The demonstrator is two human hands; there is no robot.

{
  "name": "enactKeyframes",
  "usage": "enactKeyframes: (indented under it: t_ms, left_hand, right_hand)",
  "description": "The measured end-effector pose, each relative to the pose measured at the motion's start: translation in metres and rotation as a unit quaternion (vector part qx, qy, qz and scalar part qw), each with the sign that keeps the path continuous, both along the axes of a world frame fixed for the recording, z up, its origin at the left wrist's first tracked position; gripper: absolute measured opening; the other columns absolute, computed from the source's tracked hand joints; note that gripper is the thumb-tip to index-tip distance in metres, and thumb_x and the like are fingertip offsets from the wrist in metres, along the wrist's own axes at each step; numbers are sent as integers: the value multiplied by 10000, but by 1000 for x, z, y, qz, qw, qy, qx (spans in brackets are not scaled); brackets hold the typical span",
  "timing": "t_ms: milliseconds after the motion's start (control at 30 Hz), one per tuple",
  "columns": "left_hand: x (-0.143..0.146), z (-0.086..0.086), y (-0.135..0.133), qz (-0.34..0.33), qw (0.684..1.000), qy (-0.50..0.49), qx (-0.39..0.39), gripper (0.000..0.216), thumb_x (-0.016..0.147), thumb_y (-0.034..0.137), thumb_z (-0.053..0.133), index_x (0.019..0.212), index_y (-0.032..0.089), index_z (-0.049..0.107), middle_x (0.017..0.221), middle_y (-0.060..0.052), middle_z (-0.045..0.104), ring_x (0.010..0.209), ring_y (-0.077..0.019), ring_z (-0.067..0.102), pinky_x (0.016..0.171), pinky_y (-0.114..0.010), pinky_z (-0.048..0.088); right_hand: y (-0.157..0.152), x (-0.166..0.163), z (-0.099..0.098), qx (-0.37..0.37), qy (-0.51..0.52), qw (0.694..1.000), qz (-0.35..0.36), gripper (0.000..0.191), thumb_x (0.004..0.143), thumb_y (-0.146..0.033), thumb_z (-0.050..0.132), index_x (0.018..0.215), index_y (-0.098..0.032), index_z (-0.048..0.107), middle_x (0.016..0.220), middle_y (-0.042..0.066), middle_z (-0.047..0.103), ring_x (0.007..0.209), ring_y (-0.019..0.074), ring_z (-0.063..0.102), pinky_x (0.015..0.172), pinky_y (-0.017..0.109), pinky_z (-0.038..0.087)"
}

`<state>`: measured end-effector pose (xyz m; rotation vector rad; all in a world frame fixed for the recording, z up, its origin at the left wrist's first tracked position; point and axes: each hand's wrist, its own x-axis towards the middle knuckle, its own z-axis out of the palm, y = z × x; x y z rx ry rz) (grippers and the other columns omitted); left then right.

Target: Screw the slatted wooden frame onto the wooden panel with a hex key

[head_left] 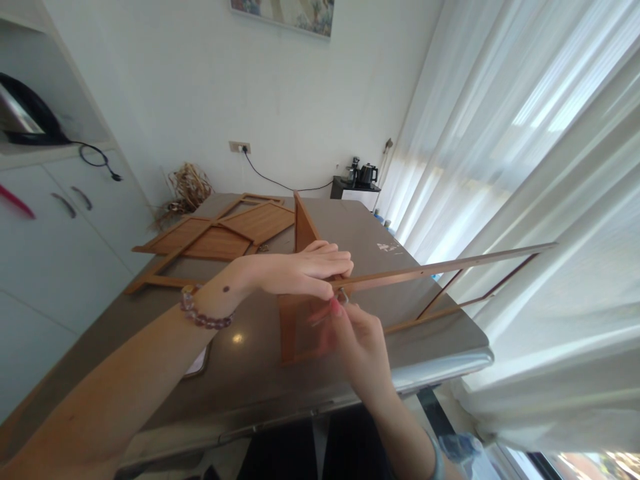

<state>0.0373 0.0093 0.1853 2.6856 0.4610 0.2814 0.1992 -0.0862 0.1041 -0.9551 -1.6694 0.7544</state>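
Note:
A long wooden frame (pixel 425 271) with crossbars lies on its side and reaches past the table's right edge. At its near end it meets an upright wooden board (pixel 305 223). My left hand (pixel 307 270) is closed over this joint, fingers on top and thumb at the near side. Just below, my right hand (pixel 363 337) pinches a small bent metal hex key (pixel 343 294) against the rail; its fingers are partly blurred. The fastener under the key is hidden by my fingers.
Wooden panels (pixel 200 239) and another frame (pixel 160 268) lie on the grey table (pixel 250 387) at the left. Small hardware pieces (pixel 263 248) sit beside them. A phone-like object (pixel 197 363) is half hidden under my left forearm. White curtains (pixel 500 167) hang at the right.

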Motion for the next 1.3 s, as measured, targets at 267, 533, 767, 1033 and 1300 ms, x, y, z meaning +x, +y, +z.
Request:
enactKeyframes:
  t_ms: [267,533,767,1033,1300]
  left_hand:
    - [0,0,0,2,1000,-11,-18,215,886,316,509,806,215,337,873,-5,418,858,-209,356,854,-346,283]
    - [-1,-1,0,-3,1000,15,-4,205,907,334,458,840,219,302,915,-8,403,896,-211,343,914,-342,266]
    - [1,1,-1,-7,1000,13,-4,210,914,335,451,835,218,295,892,-7,393,887,-211,341,889,-337,262]
    - [0,2,-2,8,1000,1,-27,190,880,316,486,822,215,336,879,1,412,879,-202,360,898,-324,264]
    - [1,6,-5,1,1000,15,-26,181,904,338,429,835,219,311,897,-6,401,893,-207,346,913,-327,264]
  right_hand:
    - [0,-7,-6,106,-49,988,-100,510,1005,-332,446,522,-211,557,489,-46,588,524,109,535,646,286,372]
    - [8,1,-13,228,-166,943,-178,416,967,-230,483,552,-198,482,487,-56,515,487,87,422,610,286,295]
    - [10,6,-11,320,-227,888,-239,399,948,-194,538,574,-204,398,491,-62,422,483,90,363,598,298,263]
    - [9,8,-11,348,-248,867,-255,401,942,-192,556,572,-209,400,487,-56,433,489,98,388,588,311,265]
    - [4,22,-13,293,-163,921,-201,179,967,-146,476,883,-212,620,788,6,675,746,142,608,713,295,441]
